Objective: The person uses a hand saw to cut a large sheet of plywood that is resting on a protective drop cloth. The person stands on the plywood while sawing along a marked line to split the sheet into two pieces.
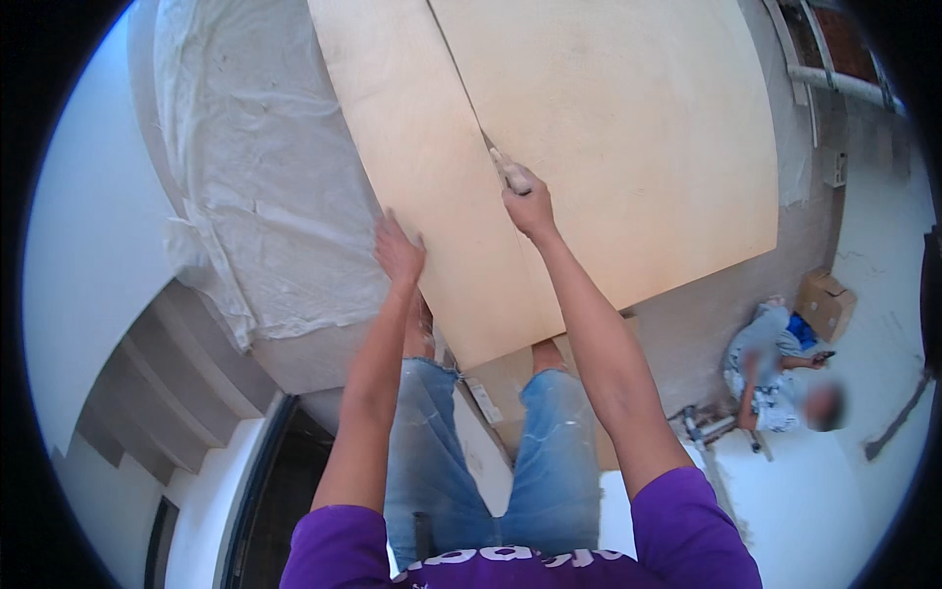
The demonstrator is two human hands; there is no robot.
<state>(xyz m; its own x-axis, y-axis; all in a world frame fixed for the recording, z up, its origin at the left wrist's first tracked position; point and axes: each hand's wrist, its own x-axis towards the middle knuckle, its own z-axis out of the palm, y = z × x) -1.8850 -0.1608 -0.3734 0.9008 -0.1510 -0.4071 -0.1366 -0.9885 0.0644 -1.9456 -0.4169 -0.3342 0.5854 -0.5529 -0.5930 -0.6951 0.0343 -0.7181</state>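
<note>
My right hand point(530, 206) is closed around the pale handle of what looks like a hand saw point(513, 175). Its dark, narrow end lies at a dark line that runs up the pale wooden board point(638, 147). How much of that line is blade and how much is gap I cannot tell. To the left of the line is a long strip of the same board point(422, 177). My left hand point(398, 250) rests on the strip's left edge, fingers stretched out, slightly blurred. My legs show below the board's near edge.
Wrinkled whitish sheeting point(265, 167) covers the surface at left. Steps point(186, 363) lie lower left. At right, another person point(770, 368) sits low beside a cardboard box point(824, 302), holding a small dark object. A pipe point(844, 86) crosses the upper right.
</note>
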